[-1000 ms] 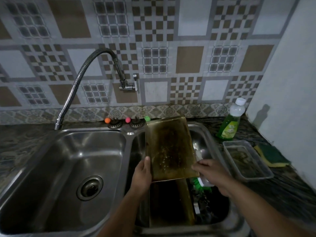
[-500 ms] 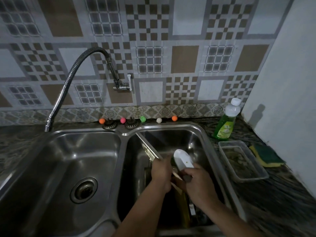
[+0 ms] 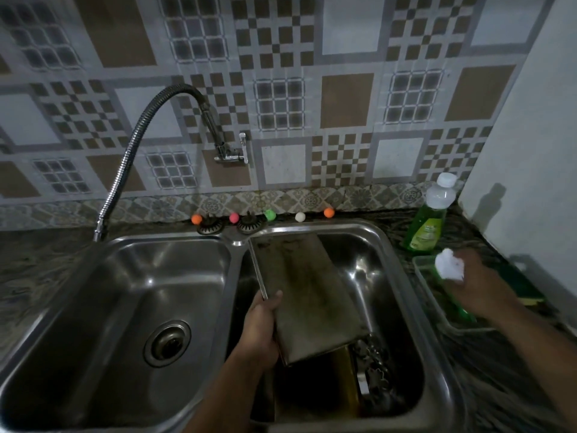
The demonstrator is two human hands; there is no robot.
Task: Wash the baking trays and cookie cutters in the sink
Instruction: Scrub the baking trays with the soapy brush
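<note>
Grimy metal baking tray point(image 3: 307, 295), tilted, left-hand point(image 3: 260, 326) gripped

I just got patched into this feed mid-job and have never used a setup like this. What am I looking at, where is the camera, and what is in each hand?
There is no robot: a person wears one wide-angle camera on the head, looking forward and down at a double sink. The left hand grips a dirty baking tray by its edge, tilted over the right basin. More trays and what look like cookie cutters lie in the dark below it. The right hand reaches over the counter, its fingers round something white and green; blur hides what exactly. Beside it stand a green soap bottle and a clear plastic container. The left basin holds only its drain.
</note>
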